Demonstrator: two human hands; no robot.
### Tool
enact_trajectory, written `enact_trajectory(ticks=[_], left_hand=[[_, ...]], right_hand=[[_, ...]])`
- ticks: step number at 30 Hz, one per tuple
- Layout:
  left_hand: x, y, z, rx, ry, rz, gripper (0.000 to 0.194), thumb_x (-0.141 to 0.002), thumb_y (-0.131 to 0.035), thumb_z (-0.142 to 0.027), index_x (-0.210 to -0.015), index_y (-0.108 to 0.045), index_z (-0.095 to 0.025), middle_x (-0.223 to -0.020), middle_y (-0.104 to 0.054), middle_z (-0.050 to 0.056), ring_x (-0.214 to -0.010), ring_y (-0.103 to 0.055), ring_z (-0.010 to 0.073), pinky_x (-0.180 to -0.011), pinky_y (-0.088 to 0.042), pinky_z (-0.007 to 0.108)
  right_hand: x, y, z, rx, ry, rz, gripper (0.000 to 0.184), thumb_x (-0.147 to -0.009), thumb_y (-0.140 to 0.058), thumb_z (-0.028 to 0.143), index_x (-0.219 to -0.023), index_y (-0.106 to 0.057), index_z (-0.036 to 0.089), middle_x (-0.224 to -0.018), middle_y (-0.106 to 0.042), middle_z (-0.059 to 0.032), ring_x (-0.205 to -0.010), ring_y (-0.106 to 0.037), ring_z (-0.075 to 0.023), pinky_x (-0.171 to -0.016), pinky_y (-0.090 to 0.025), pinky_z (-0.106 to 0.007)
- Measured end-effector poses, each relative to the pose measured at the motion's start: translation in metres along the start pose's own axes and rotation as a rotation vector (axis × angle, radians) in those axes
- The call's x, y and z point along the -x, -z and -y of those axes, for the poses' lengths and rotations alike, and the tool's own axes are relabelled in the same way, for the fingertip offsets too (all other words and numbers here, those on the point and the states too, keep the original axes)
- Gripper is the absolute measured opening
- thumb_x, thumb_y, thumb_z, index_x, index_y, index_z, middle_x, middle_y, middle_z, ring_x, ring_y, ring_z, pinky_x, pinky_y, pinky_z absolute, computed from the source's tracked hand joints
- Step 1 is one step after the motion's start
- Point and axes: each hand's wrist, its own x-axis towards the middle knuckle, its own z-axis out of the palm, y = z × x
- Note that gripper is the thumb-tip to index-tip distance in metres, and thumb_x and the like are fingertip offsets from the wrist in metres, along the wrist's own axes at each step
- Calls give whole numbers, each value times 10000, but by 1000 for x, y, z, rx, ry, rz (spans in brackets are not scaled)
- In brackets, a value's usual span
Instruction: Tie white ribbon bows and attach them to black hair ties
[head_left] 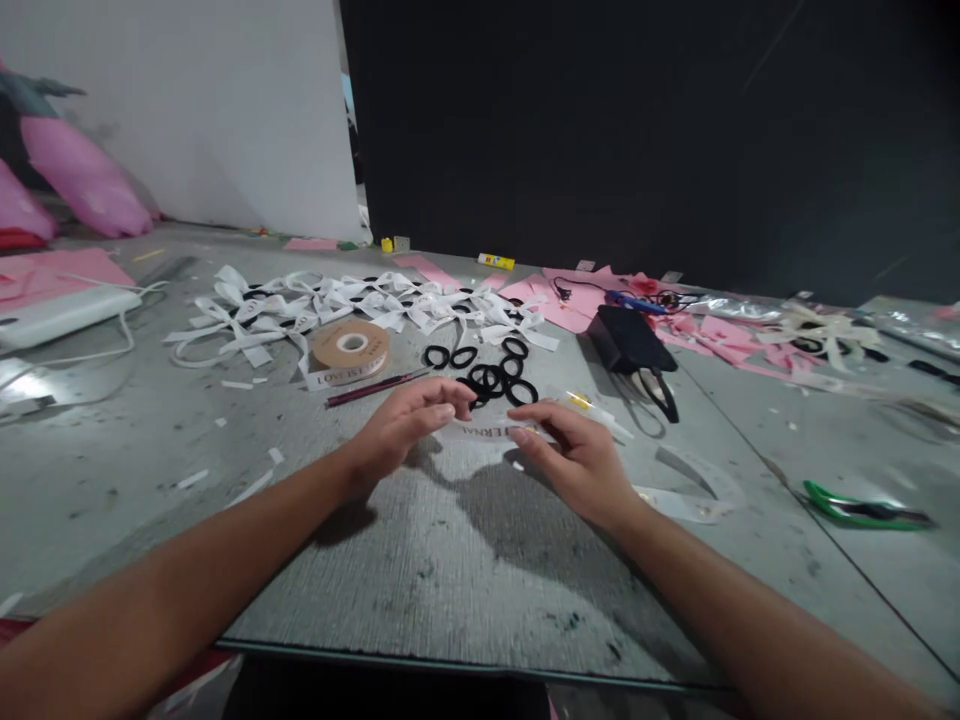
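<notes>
A short strip of white printed ribbon is stretched between my two hands just above the grey table. My left hand pinches its left end with curled fingers. My right hand pinches its right end between thumb and fingers. Several black hair ties lie just beyond my hands. A ribbon spool with a loose printed tail sits to the left of them, beside a dark red pencil-like stick.
Several white ribbon bows are piled at the back. A glue tube lies by my right hand. Green-handled scissors lie at right. Pink paper pieces, a black pouch and a white device sit around.
</notes>
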Motion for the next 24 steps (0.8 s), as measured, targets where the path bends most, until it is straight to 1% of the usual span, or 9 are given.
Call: enact_trajectory(ticks=[2,3,5,7,10,14,17,21,24], left_hand=[[0,-3,-1,-107,-33,61,381,-808,-574,-413,-1078,-667,-161,-983,-679,92,-924,-585,226,-805,-436,356],[0,-5,-1,-161,-27,108,365,-805,-613,-412,-1058,-684,-160,-963,-688,88,-906,-589,219,-800,-434,348],[0,-8,2,-220,8,234,264,-803,-662,-381,-925,-721,-154,-820,-679,54,-775,-569,174,-726,-419,306],[-1,-10,6,-173,61,354,215,-822,-652,-346,-804,-719,-143,-667,-607,11,-642,-494,125,-628,-372,267],[-1,-8,6,-20,125,448,209,-828,-643,-324,-778,-699,-129,-613,-536,-12,-583,-431,103,-554,-315,241],[-2,0,-2,102,185,608,199,-845,-620,-315,-885,-699,-137,-643,-524,-12,-581,-420,100,-527,-304,230],[-2,5,-9,144,227,729,202,-844,-627,-341,-828,-686,-148,-629,-490,-19,-574,-396,98,-505,-297,224],[2,3,-12,265,302,795,221,-809,-681,-368,-884,-700,-161,-633,-493,-22,-541,-390,89,-464,-290,214],[5,1,-11,379,335,766,285,-790,-709,-354,-1008,-696,-171,-659,-527,-20,-527,-419,85,-452,-308,203]], right_hand=[[1,0,5,-21,51,100,188,-910,-609,325,-1041,-685,214,-924,-692,-54,-780,-625,-157,-642,-494,-277],[3,-1,7,-40,68,145,211,-908,-614,313,-1088,-668,216,-930,-688,-51,-775,-625,-152,-633,-493,-268],[5,-3,7,-85,85,214,319,-893,-638,286,-1202,-606,214,-921,-672,-41,-726,-606,-135,-620,-494,-256],[6,-5,4,-118,102,249,448,-864,-672,263,-1287,-534,208,-924,-653,-37,-703,-586,-129,-637,-501,-262],[5,-6,-5,-91,184,221,474,-845,-676,212,-1291,-516,220,-950,-637,-41,-761,-593,-148,-679,-501,-286],[-1,-1,-9,54,310,25,332,-849,-570,98,-1149,-595,238,-850,-630,-19,-776,-592,-163,-688,-480,-305],[-2,3,-7,104,310,-98,245,-892,-515,113,-1074,-627,234,-842,-650,-33,-764,-604,-169,-693,-483,-326],[1,1,-7,110,359,-6,274,-929,-463,115,-1108,-640,223,-870,-666,-48,-798,-623,-173,-700,-495,-321],[4,-4,-9,101,391,98,327,-942,-464,129,-1227,-595,220,-939,-659,-60,-844,-629,-174,-720,-510,-311]])
